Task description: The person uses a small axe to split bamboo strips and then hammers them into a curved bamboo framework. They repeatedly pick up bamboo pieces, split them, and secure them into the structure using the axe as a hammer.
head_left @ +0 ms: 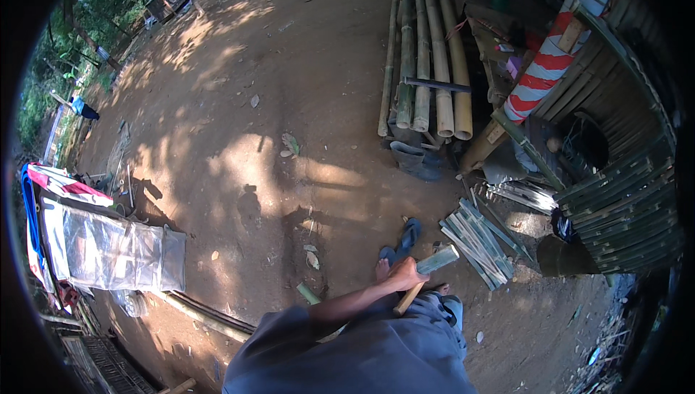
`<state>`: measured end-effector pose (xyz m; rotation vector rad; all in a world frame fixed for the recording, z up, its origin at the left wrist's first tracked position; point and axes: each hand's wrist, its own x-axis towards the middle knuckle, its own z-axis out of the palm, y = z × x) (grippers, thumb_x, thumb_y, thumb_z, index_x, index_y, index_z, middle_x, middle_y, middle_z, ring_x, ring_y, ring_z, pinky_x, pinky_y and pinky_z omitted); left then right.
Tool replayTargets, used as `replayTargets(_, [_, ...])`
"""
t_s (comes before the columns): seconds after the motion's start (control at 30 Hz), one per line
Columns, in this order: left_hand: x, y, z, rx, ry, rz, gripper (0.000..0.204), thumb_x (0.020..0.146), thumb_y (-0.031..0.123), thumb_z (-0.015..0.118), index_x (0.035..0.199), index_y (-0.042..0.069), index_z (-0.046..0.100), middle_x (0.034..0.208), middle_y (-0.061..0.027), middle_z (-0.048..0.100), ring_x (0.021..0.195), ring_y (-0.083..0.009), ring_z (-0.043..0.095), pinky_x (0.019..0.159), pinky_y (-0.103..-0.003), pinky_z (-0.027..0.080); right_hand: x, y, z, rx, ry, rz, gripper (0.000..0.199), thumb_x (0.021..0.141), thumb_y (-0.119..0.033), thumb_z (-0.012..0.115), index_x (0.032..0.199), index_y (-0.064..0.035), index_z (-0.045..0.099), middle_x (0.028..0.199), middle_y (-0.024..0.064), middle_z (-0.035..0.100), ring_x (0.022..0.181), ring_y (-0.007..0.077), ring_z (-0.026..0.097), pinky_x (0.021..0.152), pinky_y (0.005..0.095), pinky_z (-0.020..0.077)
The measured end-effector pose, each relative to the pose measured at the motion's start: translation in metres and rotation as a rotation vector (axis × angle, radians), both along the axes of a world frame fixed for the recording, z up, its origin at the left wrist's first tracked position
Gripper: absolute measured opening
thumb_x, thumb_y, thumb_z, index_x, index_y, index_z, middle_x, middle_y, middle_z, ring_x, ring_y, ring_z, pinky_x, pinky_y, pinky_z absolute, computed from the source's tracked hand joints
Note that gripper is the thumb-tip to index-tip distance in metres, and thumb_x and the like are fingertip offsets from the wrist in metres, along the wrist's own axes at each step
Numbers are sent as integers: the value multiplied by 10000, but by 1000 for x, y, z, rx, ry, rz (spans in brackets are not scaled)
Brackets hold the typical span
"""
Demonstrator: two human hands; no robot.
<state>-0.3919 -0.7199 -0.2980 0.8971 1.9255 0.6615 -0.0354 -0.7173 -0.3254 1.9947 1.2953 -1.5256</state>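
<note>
My left hand point(405, 275) reaches out from the lower left over my grey-clothed lap and is closed around a short pale green bamboo piece point(439, 259) that points up and to the right. A tan wooden handle point(407, 300) sticks out just below the hand; I cannot tell whether the hand holds it too. My bare foot point(381, 269) rests on the dirt beside the hand, next to a blue flip-flop point(407, 239). My right hand is not visible.
Split green bamboo strips point(478, 240) lie on the ground to the right. Behind them are long bamboo poles point(428, 54), dark rubber boots point(416, 159), a red-and-white striped post point(556, 57) and a slatted bamboo wall point(622, 184). A plastic-covered frame point(108, 249) stands at left.
</note>
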Motion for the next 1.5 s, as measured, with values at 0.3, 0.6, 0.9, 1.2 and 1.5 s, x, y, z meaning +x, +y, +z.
replayTargets(0.3, [5,5,-54,-101,-21,-66,679,667,604,714,896,-36,714,877,-267,694,873,-400,697,787,-473,543,109,-76,39,-134,-298,-55,226,911,-177,553,915,-7,701,733,100,685,675,163,666,590,320,517])
replayTargets(0.6, [8,8,-7,146,-298,7,327,756,254,769,849,-48,683,748,-177,696,694,-248,689,628,-396,516,-170,89,323,999,1248,266,191,909,-141,646,875,32,720,732,116,678,604,196,631,573,288,506])
replayTargets(0.9, [8,1,4,124,-140,-73,361,737,281,779,871,-40,682,772,-173,703,738,-247,695,658,-399,518,-222,89,402,1066,2099,757,147,903,-17,578,876,97,666,833,228,626,678,290,620,612,385,529])
replayTargets(1.2, [-9,-13,-27,80,-184,29,389,736,282,781,803,-90,691,674,-170,683,641,-195,680,579,-383,503,-210,83,392,1094,2073,802,161,921,-33,574,939,109,646,849,215,626,728,304,628,640,402,516])
replayTargets(1.5, [-6,-2,-8,233,-320,60,308,780,234,739,860,-61,699,701,-119,688,628,-158,652,590,-353,506,-203,93,301,952,1243,308,225,1014,-169,487,990,-12,646,785,27,570,663,113,557,583,290,472])
